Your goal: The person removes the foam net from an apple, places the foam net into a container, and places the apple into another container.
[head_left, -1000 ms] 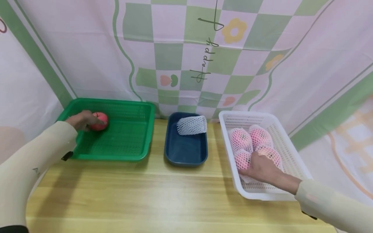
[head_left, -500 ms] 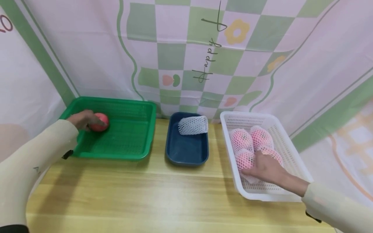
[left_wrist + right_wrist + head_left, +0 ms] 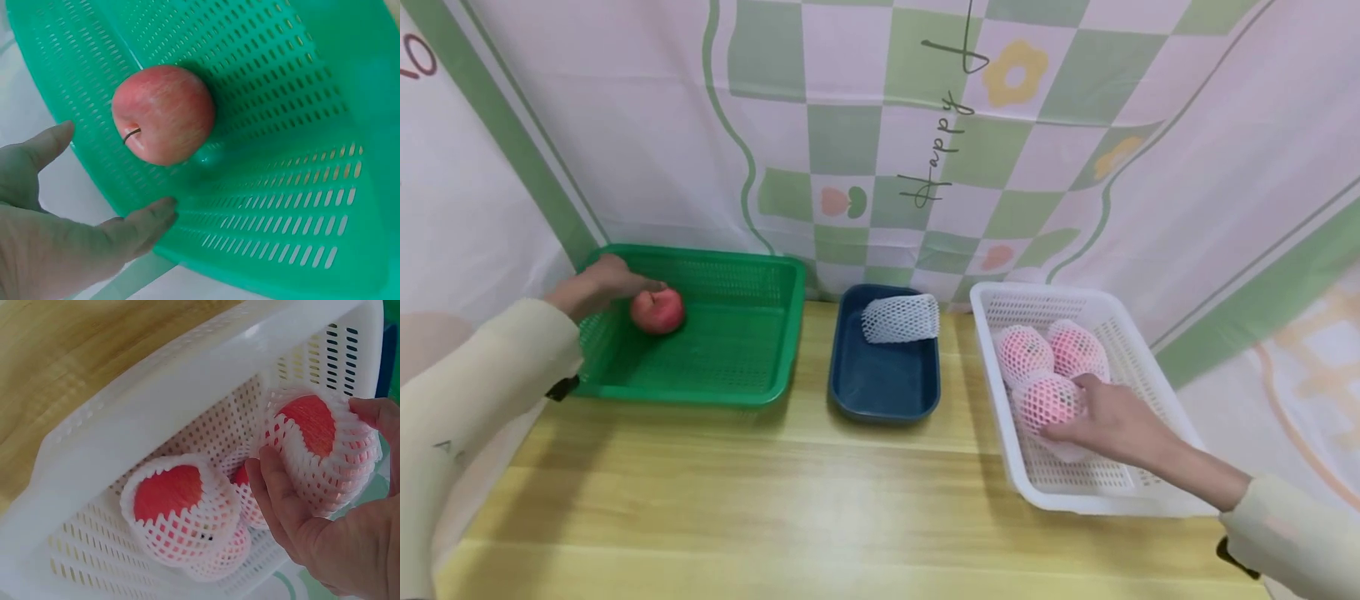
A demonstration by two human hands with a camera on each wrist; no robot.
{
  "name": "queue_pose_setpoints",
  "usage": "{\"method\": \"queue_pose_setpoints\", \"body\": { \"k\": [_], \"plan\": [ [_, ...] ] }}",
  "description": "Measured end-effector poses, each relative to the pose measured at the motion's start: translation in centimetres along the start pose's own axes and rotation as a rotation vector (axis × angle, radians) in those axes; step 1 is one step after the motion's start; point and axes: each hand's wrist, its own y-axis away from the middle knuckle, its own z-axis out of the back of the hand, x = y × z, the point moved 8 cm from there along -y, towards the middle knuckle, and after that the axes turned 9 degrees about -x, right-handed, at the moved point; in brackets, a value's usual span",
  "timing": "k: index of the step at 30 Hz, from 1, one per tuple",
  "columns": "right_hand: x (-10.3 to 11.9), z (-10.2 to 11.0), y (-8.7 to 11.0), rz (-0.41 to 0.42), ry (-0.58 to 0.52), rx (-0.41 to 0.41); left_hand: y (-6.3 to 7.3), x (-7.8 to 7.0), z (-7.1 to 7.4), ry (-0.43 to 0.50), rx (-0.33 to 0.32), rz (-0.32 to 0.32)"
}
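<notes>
A bare red apple [image 3: 657,311] sits in the left part of the green basket [image 3: 733,396]. Thumb and fingers spread, my left hand [image 3: 601,283] is over that basket's left side; the left wrist view shows a gap between the hand [image 3: 75,237] and the apple [image 3: 164,115]. In the white basket [image 3: 1011,467], my right hand [image 3: 1120,421] grips an apple in a white foam net [image 3: 1049,404]. Fingers and thumb lie on either side of this netted apple [image 3: 325,450] in the right wrist view. Other netted apples [image 3: 178,506] lie beside and below it.
Between the baskets stands a dark blue tray [image 3: 883,396] with an empty white foam net [image 3: 901,318] at its back. All stand on a wooden table [image 3: 820,508]. A patterned cloth [image 3: 850,133] hangs right behind them.
My left hand has let go of the bare apple and moved up and left from it. My right hand has raised a netted apple from among the others.
</notes>
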Motion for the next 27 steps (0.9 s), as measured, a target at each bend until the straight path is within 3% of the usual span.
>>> {"method": "queue_pose_setpoints", "body": {
  "k": [4, 10, 18, 27],
  "plan": [
    [0.2, 1.3, 0.2, -0.001, 0.007, -0.013, 0.7, -0.7, 1.4, -0.107, -0.118, -0.051],
    [2.1, 3.6, 0.4, 0.075, 0.001, -0.094, 2.4, -2.4, 2.3, -0.086, -0.225, -0.123],
    [6.7, 5.1, 0.4, 0.168, -0.037, -0.144, 4.4, -4.9, 1.4, -0.118, -0.210, -0.192],
    [11.3, 4.9, 0.9, 0.300, -0.045, -0.193, 6.5, -7.4, -1.2, -0.120, -0.180, -0.262]
  ]
}}
